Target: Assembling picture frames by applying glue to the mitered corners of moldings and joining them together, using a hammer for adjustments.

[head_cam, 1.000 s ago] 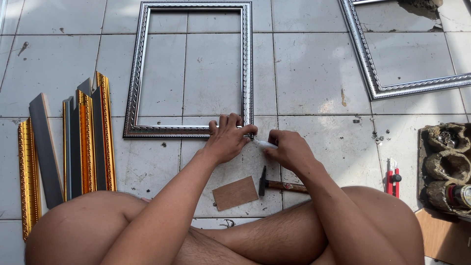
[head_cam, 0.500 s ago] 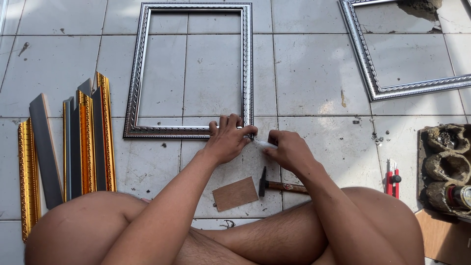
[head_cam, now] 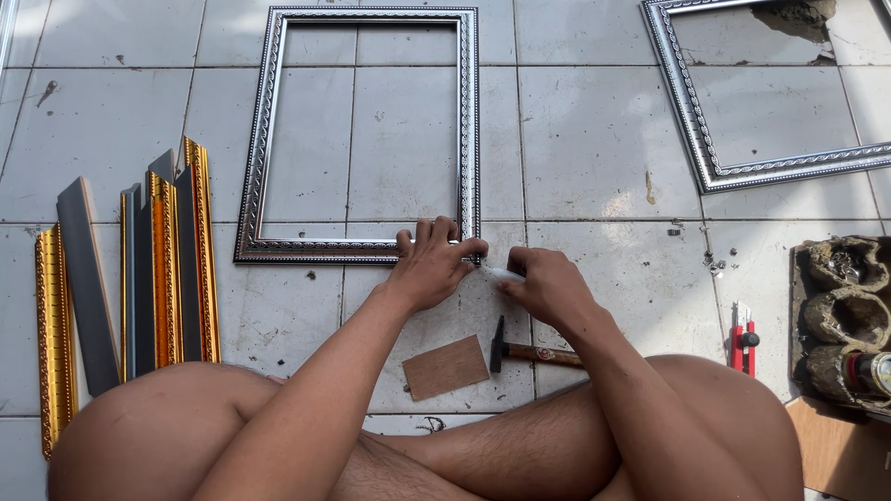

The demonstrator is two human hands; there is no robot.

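Note:
A silver ornate picture frame lies flat on the tiled floor in front of me. My left hand presses down on its near right corner, fingers spread over the moulding. My right hand is just right of that corner, pinching a small white object whose tip points at the corner joint. A hammer with a wooden handle lies on the floor below my right hand, next to a small brown board piece.
Gold and grey moulding strips lie in a row at the left. A second silver frame sits at the top right. A red cutter and a dirty holder with a bottle are at the right. My bare legs fill the bottom.

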